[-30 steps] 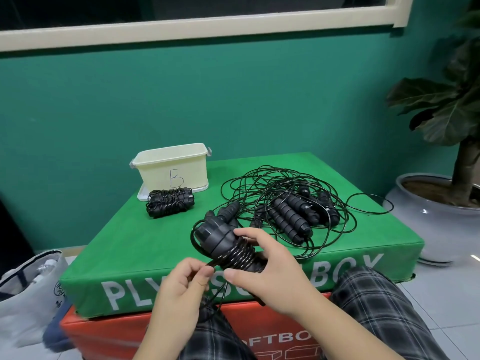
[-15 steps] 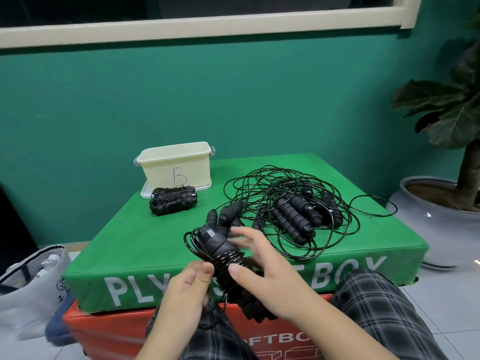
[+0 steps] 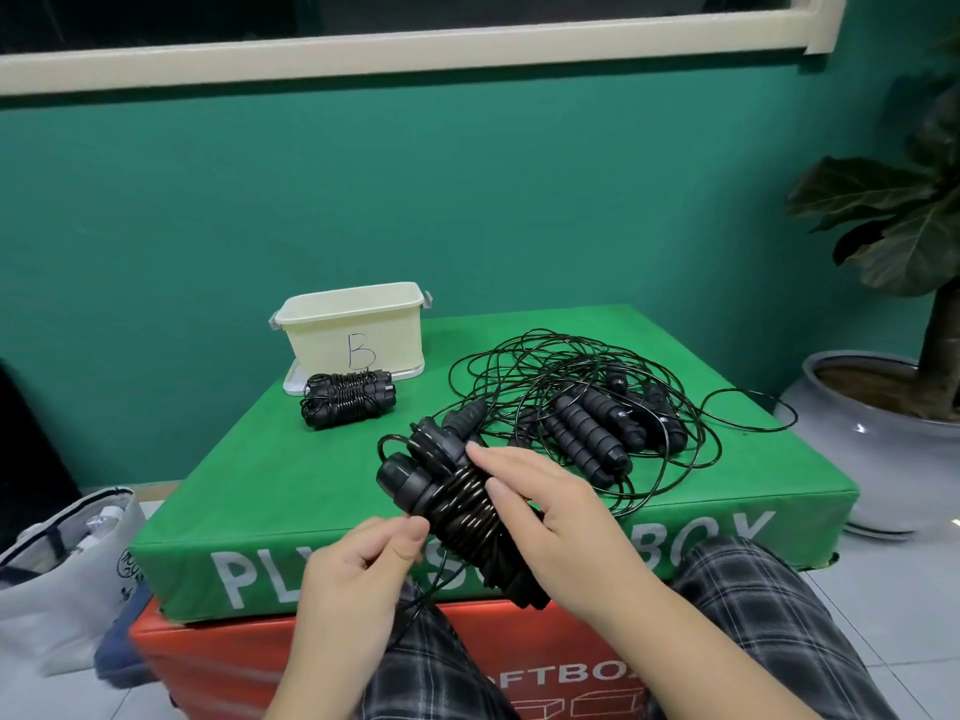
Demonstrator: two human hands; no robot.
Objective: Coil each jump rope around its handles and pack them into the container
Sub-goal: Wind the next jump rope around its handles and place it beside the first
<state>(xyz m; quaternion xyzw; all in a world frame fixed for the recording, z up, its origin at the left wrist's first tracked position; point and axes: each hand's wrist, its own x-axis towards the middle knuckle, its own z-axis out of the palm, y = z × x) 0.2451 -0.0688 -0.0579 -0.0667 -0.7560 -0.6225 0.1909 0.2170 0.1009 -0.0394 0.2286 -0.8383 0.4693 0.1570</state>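
My right hand (image 3: 550, 517) grips a pair of black jump rope handles (image 3: 415, 475) held together, with black rope wound round them in several turns. My left hand (image 3: 358, 569) pinches the loose end of that rope (image 3: 431, 584) just below the bundle. A finished coiled jump rope (image 3: 347, 398) lies on the green box in front of the cream container (image 3: 358, 324) marked B. A tangle of loose jump ropes (image 3: 587, 423) with several black handles lies at the right of the box top.
The green soft box (image 3: 270, 491) sits on an orange one (image 3: 228, 667). A white bag (image 3: 62, 569) lies on the floor at the left. A potted plant (image 3: 883, 418) stands at the right. My plaid-trousered knees (image 3: 753, 626) are against the boxes.
The bundle has been lifted and turned, with more rope wound on it. My left hand has drawn the loose end tighter and closer under the handles.
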